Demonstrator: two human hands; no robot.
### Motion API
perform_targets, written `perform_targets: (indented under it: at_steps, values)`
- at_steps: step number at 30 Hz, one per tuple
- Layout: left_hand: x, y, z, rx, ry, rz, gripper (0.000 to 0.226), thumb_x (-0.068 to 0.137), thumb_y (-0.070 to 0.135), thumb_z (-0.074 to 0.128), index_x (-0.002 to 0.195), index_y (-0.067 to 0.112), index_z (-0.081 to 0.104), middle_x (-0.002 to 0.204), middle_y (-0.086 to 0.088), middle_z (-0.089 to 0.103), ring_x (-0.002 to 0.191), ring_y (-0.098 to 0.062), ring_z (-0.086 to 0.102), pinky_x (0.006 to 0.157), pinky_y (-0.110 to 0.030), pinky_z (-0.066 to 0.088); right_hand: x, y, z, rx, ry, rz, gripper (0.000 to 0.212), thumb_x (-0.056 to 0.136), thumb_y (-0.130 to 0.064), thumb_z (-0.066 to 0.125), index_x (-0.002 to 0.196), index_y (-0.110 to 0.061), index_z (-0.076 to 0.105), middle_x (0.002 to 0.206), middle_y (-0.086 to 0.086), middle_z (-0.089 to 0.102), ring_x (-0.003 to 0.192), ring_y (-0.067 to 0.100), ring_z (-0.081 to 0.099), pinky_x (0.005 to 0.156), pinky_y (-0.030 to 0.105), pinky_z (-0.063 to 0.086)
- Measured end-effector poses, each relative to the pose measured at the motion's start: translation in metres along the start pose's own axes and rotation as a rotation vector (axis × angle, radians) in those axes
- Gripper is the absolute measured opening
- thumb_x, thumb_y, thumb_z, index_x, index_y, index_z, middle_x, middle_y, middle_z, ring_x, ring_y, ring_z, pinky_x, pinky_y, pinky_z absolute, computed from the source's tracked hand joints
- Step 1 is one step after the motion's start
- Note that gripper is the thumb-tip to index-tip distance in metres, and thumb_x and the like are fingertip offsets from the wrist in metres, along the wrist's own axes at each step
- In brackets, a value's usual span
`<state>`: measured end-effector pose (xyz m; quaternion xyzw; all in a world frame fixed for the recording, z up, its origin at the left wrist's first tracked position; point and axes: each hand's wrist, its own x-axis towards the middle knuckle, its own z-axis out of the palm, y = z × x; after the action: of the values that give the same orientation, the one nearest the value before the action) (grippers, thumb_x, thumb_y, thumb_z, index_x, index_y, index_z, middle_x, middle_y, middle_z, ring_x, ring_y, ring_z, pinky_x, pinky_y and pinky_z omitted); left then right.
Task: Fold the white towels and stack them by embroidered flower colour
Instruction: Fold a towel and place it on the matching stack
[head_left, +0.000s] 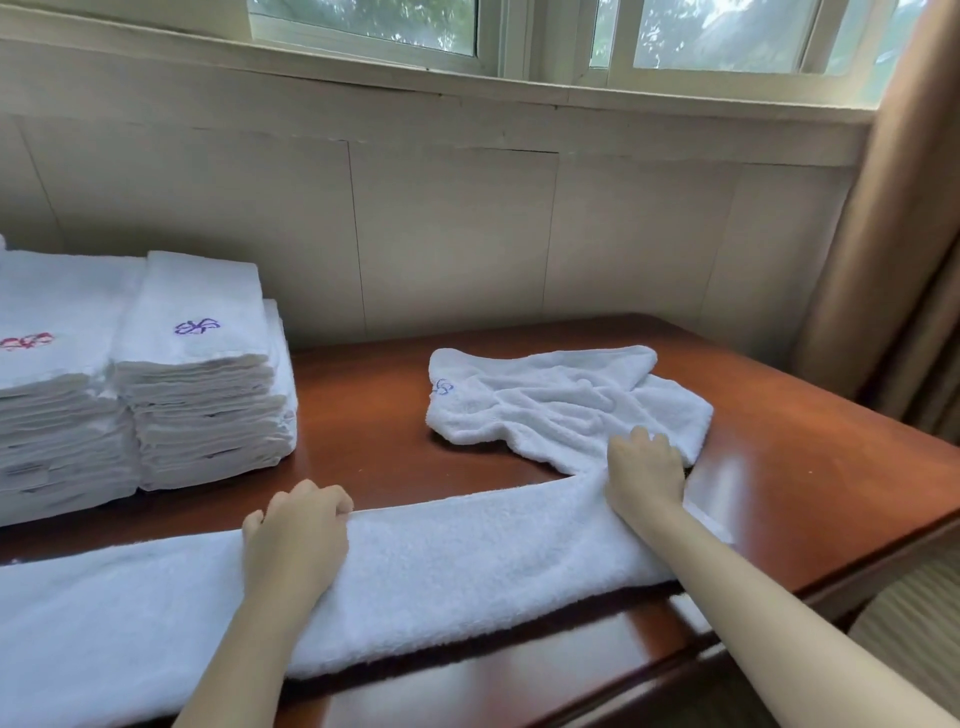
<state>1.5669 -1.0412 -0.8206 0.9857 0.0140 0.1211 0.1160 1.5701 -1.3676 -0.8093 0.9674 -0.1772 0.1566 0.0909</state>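
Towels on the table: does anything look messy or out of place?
Yes. One crumpled towel lies bunched toward the right of the table, unlike the neat folded stacks at left. Its near edge meets the long towel.

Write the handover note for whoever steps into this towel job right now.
The left hand curls its fingers over the far edge of the long towel, a strip along the front of the table.
The right hand rests on the strip's right end; grip unclear.
Behind lies the crumpled towel, purple flower.
Done: purple-flower stack and red-flower stack, far left.
Left: finish folding the strip, fold the crumpled one, stack by colour.
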Motion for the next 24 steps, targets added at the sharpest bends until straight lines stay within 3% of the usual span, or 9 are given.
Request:
perform_targets:
  at_steps: [2, 4, 7, 11, 17, 20, 22, 24]
  values:
    - [-0.002, 0.011, 0.004, -0.037, 0.032, 0.077, 0.033, 0.096, 0.015, 0.041, 0.116, 0.036, 0.057, 0.109, 0.011, 0.054, 0.103, -0.015, 0.048, 0.09, -0.03, 0.033, -0.008, -0.015, -0.001, 0.163, 0.028, -0.144, 0.031, 0.085, -0.006, 0.042, 0.11, -0.017, 0.057, 0.111, 0.003, 0.055, 0.106, 0.027, 0.051, 0.082, 0.034, 0.037]
    - [-0.006, 0.025, 0.009, -0.161, -0.055, 0.199, 0.024, 0.099, 0.027, 0.041, 0.116, 0.035, 0.057, 0.113, 0.01, 0.055, 0.108, -0.016, 0.05, 0.091, -0.029, 0.037, -0.021, -0.034, 0.001, 0.406, -0.08, -0.344, 0.033, 0.092, -0.012, 0.039, 0.117, -0.021, 0.058, 0.117, 0.003, 0.056, 0.111, 0.026, 0.05, 0.09, 0.033, 0.038]
    - [-0.01, 0.036, 0.014, -0.19, -0.111, 0.267, 0.028, 0.099, 0.039, 0.041, 0.123, 0.038, 0.055, 0.121, 0.012, 0.054, 0.11, -0.015, 0.05, 0.094, -0.028, 0.038, -0.033, -0.047, 0.003, 0.416, -0.141, -0.508, 0.032, 0.097, -0.018, 0.037, 0.123, -0.022, 0.055, 0.119, 0.002, 0.054, 0.112, 0.024, 0.05, 0.095, 0.033, 0.036]
    - [-0.007, 0.034, 0.017, -0.175, -0.084, 0.223, 0.026, 0.1, 0.037, 0.039, 0.121, 0.036, 0.055, 0.116, 0.011, 0.053, 0.108, -0.014, 0.051, 0.091, -0.029, 0.038, -0.027, -0.045, -0.007, 0.408, -0.123, -0.4, 0.019, 0.096, -0.015, 0.038, 0.107, -0.017, 0.054, 0.111, 0.002, 0.057, 0.103, 0.026, 0.053, 0.081, 0.033, 0.033]
    - [0.001, 0.049, 0.02, -0.065, -0.036, 0.173, 0.016, 0.101, 0.031, 0.039, 0.106, 0.03, 0.054, 0.108, 0.011, 0.052, 0.102, -0.014, 0.049, 0.078, -0.028, 0.031, -0.04, -0.092, -0.031, 0.189, -0.168, -0.211, 0.032, 0.085, -0.004, 0.047, 0.116, -0.012, 0.048, 0.124, 0.01, 0.049, 0.115, 0.031, 0.045, 0.098, 0.041, 0.032]
    - [0.003, 0.046, 0.017, -0.114, -0.034, 0.14, 0.01, 0.1, 0.032, 0.042, 0.1, 0.03, 0.051, 0.109, 0.008, 0.055, 0.102, -0.016, 0.049, 0.077, -0.029, 0.028, -0.063, -0.138, -0.045, 0.381, -0.176, -0.239, 0.017, 0.086, -0.008, 0.048, 0.1, -0.019, 0.045, 0.119, 0.009, 0.051, 0.111, 0.029, 0.045, 0.087, 0.035, 0.034]
    - [0.003, 0.035, 0.012, -0.122, -0.043, 0.101, 0.018, 0.098, 0.038, 0.044, 0.109, 0.029, 0.054, 0.112, 0.008, 0.056, 0.106, -0.017, 0.049, 0.081, -0.031, 0.03, -0.082, -0.162, -0.048, 0.455, -0.198, -0.303, 0.017, 0.088, -0.01, 0.045, 0.103, -0.018, 0.046, 0.117, 0.006, 0.051, 0.108, 0.027, 0.046, 0.079, 0.033, 0.032]
    - [0.002, 0.012, 0.002, -0.094, -0.047, 0.036, 0.025, 0.096, 0.039, 0.047, 0.116, 0.028, 0.056, 0.115, 0.005, 0.057, 0.11, -0.019, 0.049, 0.085, -0.033, 0.033, -0.092, -0.172, -0.043, 0.442, -0.182, -0.29, 0.025, 0.089, -0.006, 0.04, 0.111, -0.015, 0.046, 0.12, 0.004, 0.049, 0.111, 0.025, 0.045, 0.086, 0.037, 0.035]
